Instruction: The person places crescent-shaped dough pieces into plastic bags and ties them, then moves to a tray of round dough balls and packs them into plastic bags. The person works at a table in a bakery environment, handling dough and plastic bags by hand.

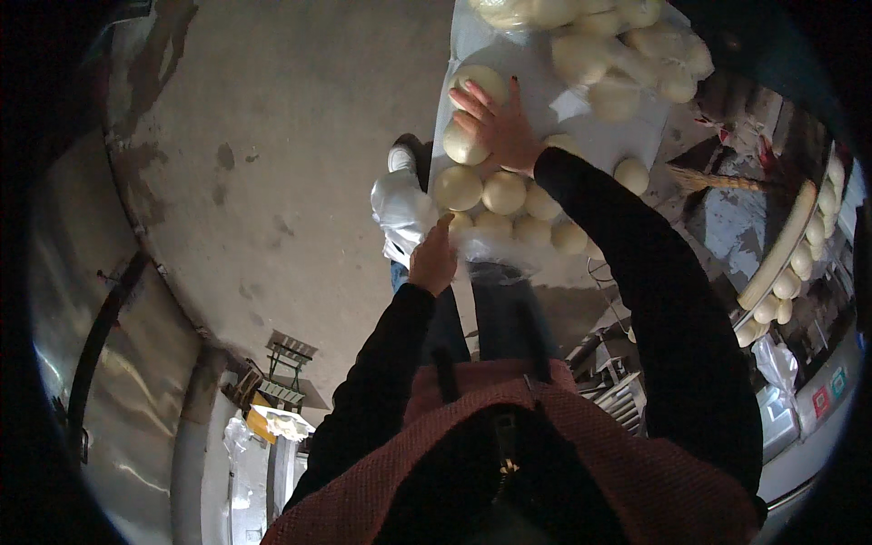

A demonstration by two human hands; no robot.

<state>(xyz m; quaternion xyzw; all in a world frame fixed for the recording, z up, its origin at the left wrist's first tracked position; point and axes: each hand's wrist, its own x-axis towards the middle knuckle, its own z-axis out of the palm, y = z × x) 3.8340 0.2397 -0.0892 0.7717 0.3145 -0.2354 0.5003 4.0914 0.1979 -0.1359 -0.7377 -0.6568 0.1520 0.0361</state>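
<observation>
Rows of round pale buns (458, 189), perhaps steamed buns or dough, lie on a light-covered table (531, 82). My right hand (503, 129) is spread palm down over them. Its fingers rest on or just above a bun (485, 80) at the table's left edge, with another bun (466, 144) below. At the near left corner is my left hand (434, 260), its index finger extended beside a front-row bun (460, 222); its other fingers are curled and their inner side is hidden. Clear plastic (496, 257) covers the table's near edge, right of my left hand.
Bagged buns (613, 61) fill the far part of the table. A white plastic bag (402, 208) hangs at its left side. On the right are a straw broom (715, 180) and more buns (787, 285) along a curved-looking surface. A small folding chair (286, 371) stands lower left.
</observation>
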